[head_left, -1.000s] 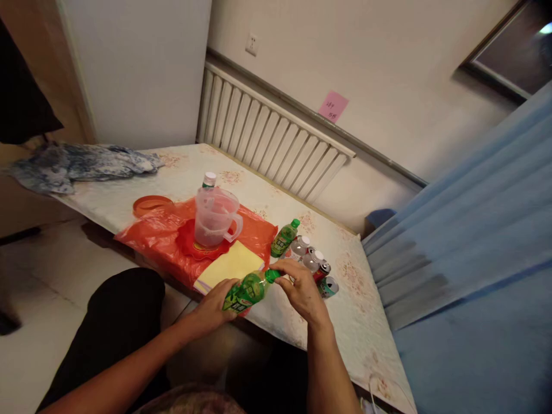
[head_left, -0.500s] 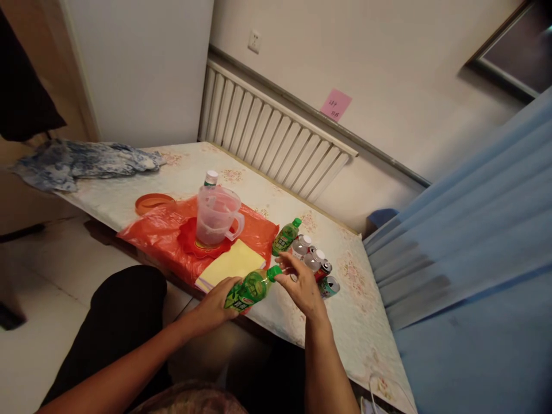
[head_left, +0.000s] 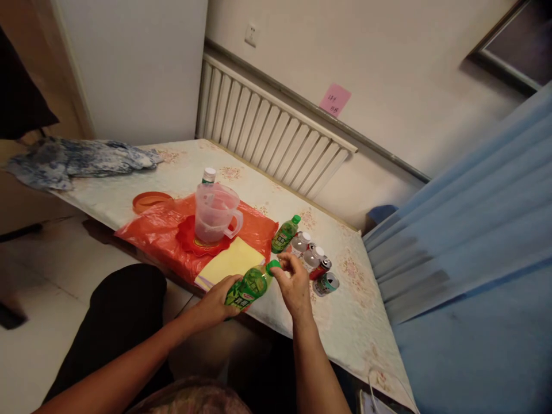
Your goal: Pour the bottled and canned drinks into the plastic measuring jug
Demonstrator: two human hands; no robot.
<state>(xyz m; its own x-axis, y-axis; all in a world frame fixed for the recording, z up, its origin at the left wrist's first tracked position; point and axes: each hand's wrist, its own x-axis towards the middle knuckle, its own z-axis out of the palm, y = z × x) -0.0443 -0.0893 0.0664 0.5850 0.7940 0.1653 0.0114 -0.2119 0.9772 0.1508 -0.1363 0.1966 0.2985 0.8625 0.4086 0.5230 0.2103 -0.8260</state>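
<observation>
My left hand (head_left: 215, 302) is wrapped round the body of a green drink bottle (head_left: 248, 286), tilted with its neck up and to the right above the table's near edge. The fingers of my right hand (head_left: 293, 282) pinch the bottle's green cap (head_left: 273, 267). Just beyond stands a second green bottle (head_left: 285, 234), with clear white-capped bottles (head_left: 301, 242) and two drink cans (head_left: 325, 282) beside it. A clear plastic jug (head_left: 214, 214) rests on a red mat over an orange plastic bag (head_left: 159, 236).
A yellow cloth (head_left: 228, 261) lies by the jug, an orange lid (head_left: 149, 201) at the bag's left, and a white-capped bottle (head_left: 209, 175) behind the jug. A blue patterned cloth (head_left: 73, 161) covers the table's far left. A radiator lines the wall; a blue curtain hangs right.
My right hand has turned at the cap, from covering it from above to pinching it from the side. The bottle has shifted slightly up and away. The view has moved a little.
</observation>
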